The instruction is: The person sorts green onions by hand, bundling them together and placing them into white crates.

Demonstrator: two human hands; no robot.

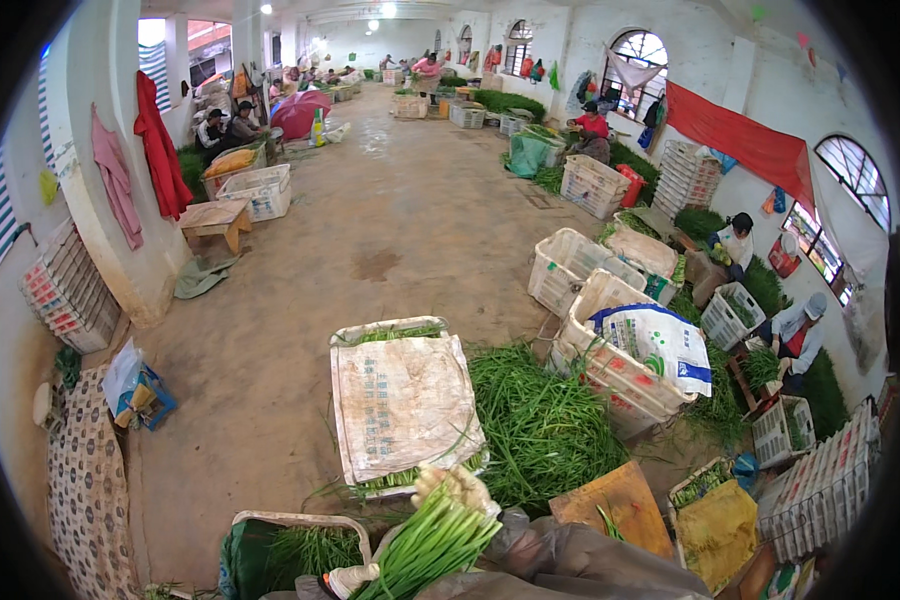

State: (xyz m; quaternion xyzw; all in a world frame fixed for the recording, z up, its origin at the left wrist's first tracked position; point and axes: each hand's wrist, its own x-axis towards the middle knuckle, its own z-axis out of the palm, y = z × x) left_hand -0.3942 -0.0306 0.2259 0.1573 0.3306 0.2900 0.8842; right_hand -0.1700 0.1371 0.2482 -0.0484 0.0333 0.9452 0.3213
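Observation:
A bundle of long green leafy stalks [436, 541], perhaps garlic chives, lies slanted across my lap. My right hand [457, 491], in a cream knit glove, grips its upper end. My left hand [351, 579], gloved in white, is against the bundle's lower left side; its fingers are partly hidden by the stalks. To the left stands a crate [360, 525] lined with green cloth, with loose greens inside. Just ahead, a white sack with print [405, 405] covers a crate packed with stalks. A large heap of loose greens [536, 427] spreads to its right.
A wooden board [615, 502] and a crate under a yellow cloth [716, 529] are at my right. Larger white crates [615, 360] stand beyond the heap. Stacked crates [825, 480] line the right side. A person [795, 337] sits there handling greens. Concrete floor [270, 352] stretches ahead.

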